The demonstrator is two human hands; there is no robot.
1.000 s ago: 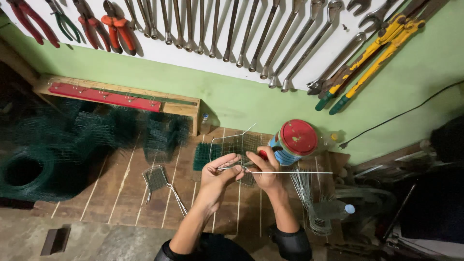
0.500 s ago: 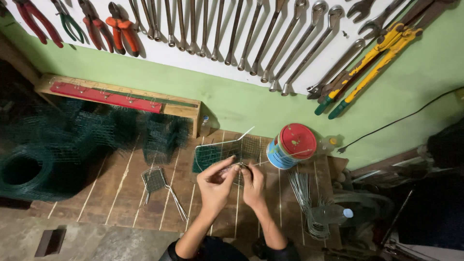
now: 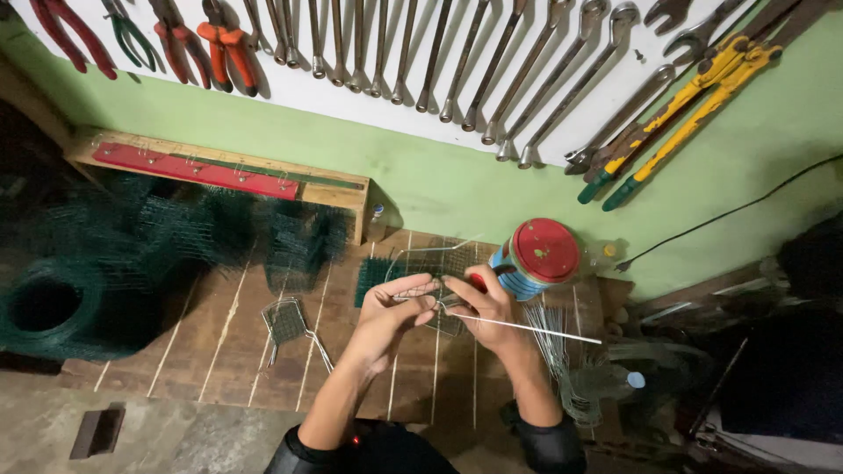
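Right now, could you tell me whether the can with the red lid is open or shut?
Shut: the red lid sits flat over the can.

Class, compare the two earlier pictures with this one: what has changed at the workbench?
The right hand now holds a thin straight metal wire jutting rightward, absent half a second ago. The left hand stays beside it. The red-lidded can and green wire mesh roll are unmoved.

Green mesh roll (image 3: 53,303) at 9 o'clock, dark green grid. Tin (image 3: 534,259) at 1 o'clock: red lid, blue-and-white striped side. Wall (image 3: 457,189) at 12: light green below, white above. Bolt cutters (image 3: 680,105) at 2: yellow, green grips. Pliers (image 3: 224,39) at 11: orange handles. Bench (image 3: 219,351): brown planks, pale seams.
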